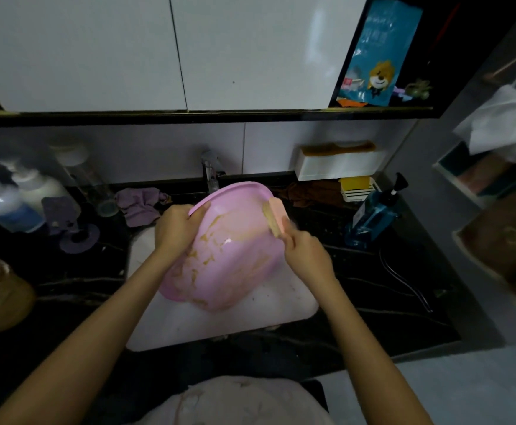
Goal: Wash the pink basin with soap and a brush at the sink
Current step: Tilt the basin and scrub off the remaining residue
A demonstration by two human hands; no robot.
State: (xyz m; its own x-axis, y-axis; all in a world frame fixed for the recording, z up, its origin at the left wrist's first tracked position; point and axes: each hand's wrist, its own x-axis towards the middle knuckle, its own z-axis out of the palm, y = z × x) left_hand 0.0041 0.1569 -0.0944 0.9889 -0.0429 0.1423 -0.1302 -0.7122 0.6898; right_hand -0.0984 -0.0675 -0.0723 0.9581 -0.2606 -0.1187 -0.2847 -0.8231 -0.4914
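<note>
The pink basin (229, 256) is tilted over the white sink (287, 305), its underside toward me and smeared with yellowish streaks. My left hand (177, 228) grips its upper left rim, thumb over the edge. My right hand (305, 256) holds a pale pink brush (276, 217) whose bristles press against the basin's upper right side. The faucet (210, 176) stands just behind the basin's top rim.
A blue pump soap bottle (376, 213) stands on the dark counter to the right. A purple cloth (142, 204) lies left of the faucet, with white bottles (8, 200) farther left. A white wall box (339, 162) and a yellow holder (358, 188) sit at the back right.
</note>
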